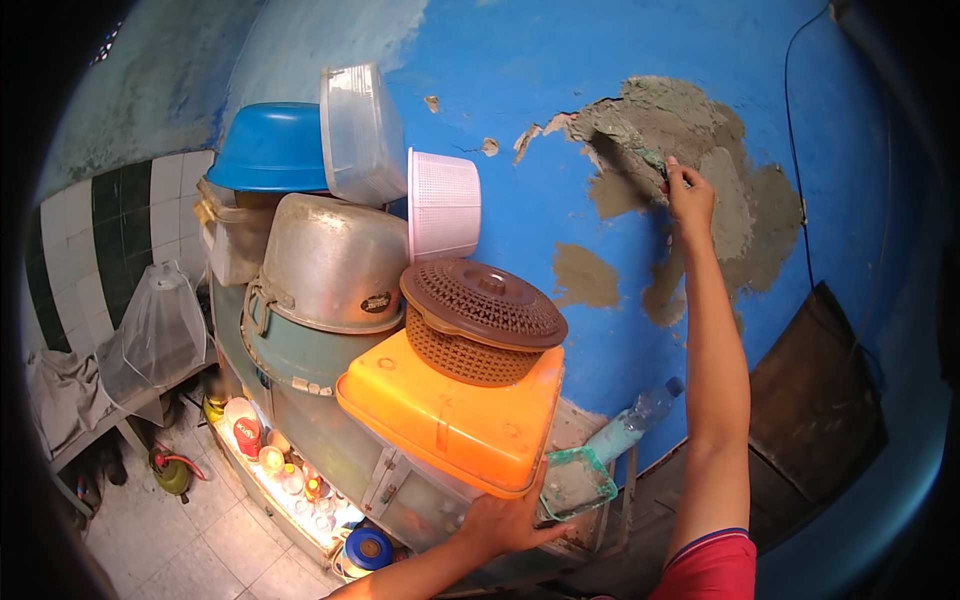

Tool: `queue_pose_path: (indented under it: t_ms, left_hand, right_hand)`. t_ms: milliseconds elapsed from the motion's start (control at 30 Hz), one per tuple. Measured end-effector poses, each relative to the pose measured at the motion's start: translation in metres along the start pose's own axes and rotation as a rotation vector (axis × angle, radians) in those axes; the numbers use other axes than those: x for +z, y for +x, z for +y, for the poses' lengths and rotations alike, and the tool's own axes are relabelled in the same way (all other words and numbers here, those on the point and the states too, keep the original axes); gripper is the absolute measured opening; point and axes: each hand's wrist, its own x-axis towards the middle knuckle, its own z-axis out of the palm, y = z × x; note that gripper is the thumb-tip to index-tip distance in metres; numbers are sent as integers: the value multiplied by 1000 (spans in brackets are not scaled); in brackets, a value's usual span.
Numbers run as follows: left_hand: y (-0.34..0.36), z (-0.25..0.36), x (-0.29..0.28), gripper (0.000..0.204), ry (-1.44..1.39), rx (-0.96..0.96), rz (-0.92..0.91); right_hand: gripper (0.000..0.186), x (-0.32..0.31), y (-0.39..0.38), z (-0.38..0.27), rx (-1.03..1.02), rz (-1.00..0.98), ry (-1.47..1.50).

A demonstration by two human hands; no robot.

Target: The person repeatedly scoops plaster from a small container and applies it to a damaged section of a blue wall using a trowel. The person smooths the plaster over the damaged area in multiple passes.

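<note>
My right hand [690, 200] is closed round the handle of a trowel [622, 165], raised to the blue wall [480, 60]. The dark, blurred blade lies over a rough patch of grey mortar [735, 190]. Lower down, my left hand [503, 524] has its thumb and fingers spread beside the front edge of an orange plastic container [450, 400]. Next to its fingertips is a clear green tray [585, 484] with grey mortar in it. I cannot tell whether this hand bears on the tray or only rests alongside.
A brown lidded basket [480, 345] stands on the orange container. Behind are a large metal pot [335, 255], a pink basket [444, 205], a clear box [360, 135] and a blue basin [268, 150]. A plastic bottle [652, 402] leans near the wall. A dark panel [820, 390] stands at right.
</note>
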Motion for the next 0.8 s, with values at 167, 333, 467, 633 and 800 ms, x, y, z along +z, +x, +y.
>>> queue_pose_path:
  t_ms: [167,333,467,633,800]
  left_hand:
    - [0,-2,0,111,-12,14,8]
    - [1,0,-2,111,0,6,-7]
    - [-2,-2,0,111,-37,-3,-14]
    - [-1,-1,-1,111,-29,-21,-38]
    - [-2,-1,0,112,-24,-29,-51]
  right_hand:
    - [42,34,-4,2,-106,9,-37]
    - [42,10,-6,30,-152,52,-156]
    - [43,-21,-25,18,-72,54,-140]
    - [43,-8,-20,9,-50,-11,-39]
    - [42,30,-20,9,-121,5,-57]
